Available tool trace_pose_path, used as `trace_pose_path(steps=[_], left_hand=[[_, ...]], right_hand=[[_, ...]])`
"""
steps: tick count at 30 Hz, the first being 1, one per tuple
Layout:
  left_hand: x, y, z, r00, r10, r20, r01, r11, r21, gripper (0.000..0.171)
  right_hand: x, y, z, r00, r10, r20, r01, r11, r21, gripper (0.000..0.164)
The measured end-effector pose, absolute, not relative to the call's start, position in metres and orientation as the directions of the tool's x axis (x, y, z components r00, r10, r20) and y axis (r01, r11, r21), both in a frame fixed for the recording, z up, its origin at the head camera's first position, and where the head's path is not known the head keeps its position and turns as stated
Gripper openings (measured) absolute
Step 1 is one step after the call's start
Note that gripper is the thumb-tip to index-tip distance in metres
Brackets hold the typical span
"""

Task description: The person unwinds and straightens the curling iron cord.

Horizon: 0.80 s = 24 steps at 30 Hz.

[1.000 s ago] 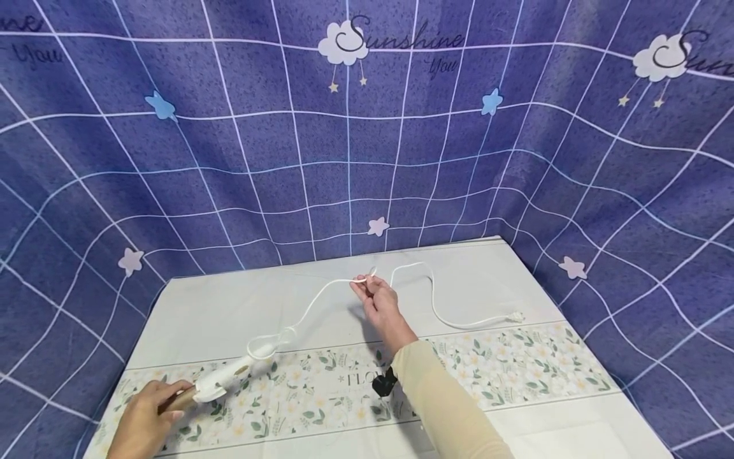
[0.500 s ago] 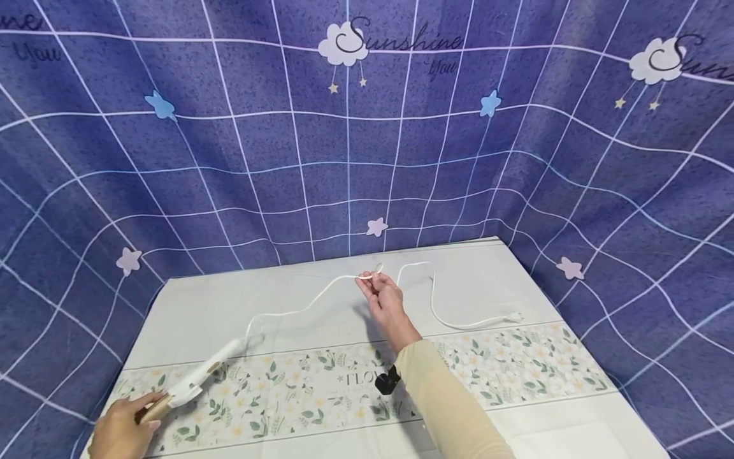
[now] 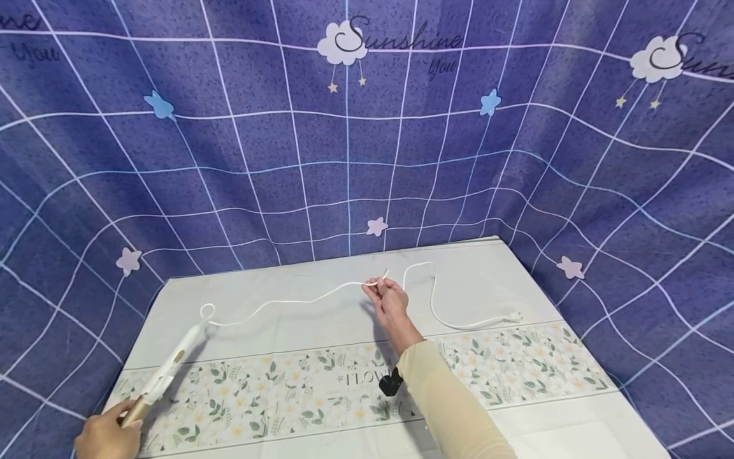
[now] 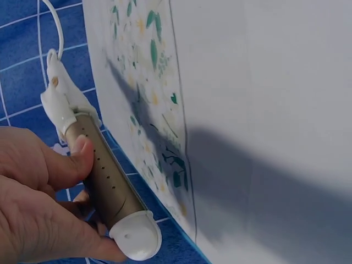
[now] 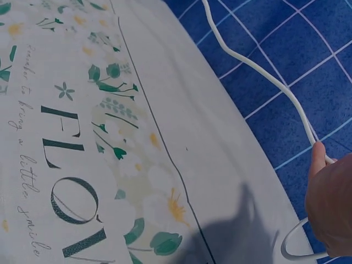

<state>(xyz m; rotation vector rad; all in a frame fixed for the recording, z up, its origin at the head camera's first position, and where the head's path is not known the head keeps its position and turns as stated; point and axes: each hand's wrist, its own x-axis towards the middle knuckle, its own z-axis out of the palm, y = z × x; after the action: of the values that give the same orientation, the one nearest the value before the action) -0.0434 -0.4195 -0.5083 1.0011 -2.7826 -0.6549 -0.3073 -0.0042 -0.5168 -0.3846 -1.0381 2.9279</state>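
White plastic curling iron with a gold-brown, perforated cylindrical barrel (image 3: pixel 163 373): located at the lower left of the head view, slanting up and to the right. The left hand (image 3: pixel 109 435) grasps the barrel, thumb on one side; the white end cap (image 4: pixel 136 235) projects beyond the fingers in the left wrist view. The right hand (image 3: pixel 391 302), right of centre, pinches the thin white power cord (image 3: pixel 281 301). The cord forms a small loop at the handle end, then runs to the right hand. Beyond it, the cord curves to a white plug (image 3: pixel 514 317) at right, on the white, floral-banded surface (image 3: pixel 321 328). A blue-purple grid-patterned fabric (image 3: pixel 258 146) fills the upper frame.
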Motion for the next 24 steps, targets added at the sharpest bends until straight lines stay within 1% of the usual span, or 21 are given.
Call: trace_pose_path(steps=[2, 3, 6, 9, 10, 14, 16, 20, 24], left_hand=[[-0.043, -0.419, -0.509, -0.756, -0.651, -0.066, -0.612, 0.668, 0.423, 0.042], [-0.043, -0.420, -0.509, -0.748, -0.658, -0.080, -0.625, 0.660, 0.418, 0.042], [-0.042, -0.423, -0.512, -0.740, -0.666, -0.092, -0.634, 0.645, 0.427, 0.042], [-0.040, -0.429, -0.518, -0.737, -0.672, -0.072, -0.626, 0.639, 0.446, 0.042], [-0.039, -0.431, -0.520, -0.737, -0.674, -0.055, -0.621, 0.642, 0.449, 0.042], [-0.035, -0.437, -0.527, -0.726, -0.687, -0.026, -0.627, 0.646, 0.436, 0.040], [-0.034, -0.438, -0.529, -0.721, -0.692, -0.031, -0.636, 0.643, 0.427, 0.040], [-0.034, -0.434, -0.528, -0.704, -0.708, -0.047, -0.657, 0.625, 0.422, 0.038], [-0.031, -0.427, -0.524, -0.710, -0.705, -0.007, -0.642, 0.642, 0.419, 0.036]], right_hand=[[-0.307, -0.005, -0.518, -0.970, 0.107, -0.217, 0.058, -0.770, -0.636, 0.016], [-0.307, -0.005, -0.521, -0.977, 0.103, -0.185, 0.036, -0.779, -0.626, 0.014], [-0.307, -0.004, -0.521, -0.978, 0.119, -0.169, 0.013, -0.779, -0.627, 0.012], [-0.309, -0.003, -0.519, -0.975, 0.124, -0.183, 0.015, -0.789, -0.614, 0.011], [-0.308, -0.003, -0.516, -0.967, 0.136, -0.215, 0.030, -0.779, -0.627, 0.013], [-0.309, -0.001, -0.515, -0.966, 0.109, -0.236, 0.062, -0.785, -0.616, 0.017], [-0.308, -0.001, -0.516, -0.967, 0.088, -0.240, 0.082, -0.781, -0.619, 0.018], [-0.305, -0.003, -0.519, -0.966, 0.059, -0.253, 0.124, -0.751, -0.648, 0.014], [-0.303, -0.007, -0.524, -0.963, 0.050, -0.264, 0.147, -0.726, -0.672, 0.013]])
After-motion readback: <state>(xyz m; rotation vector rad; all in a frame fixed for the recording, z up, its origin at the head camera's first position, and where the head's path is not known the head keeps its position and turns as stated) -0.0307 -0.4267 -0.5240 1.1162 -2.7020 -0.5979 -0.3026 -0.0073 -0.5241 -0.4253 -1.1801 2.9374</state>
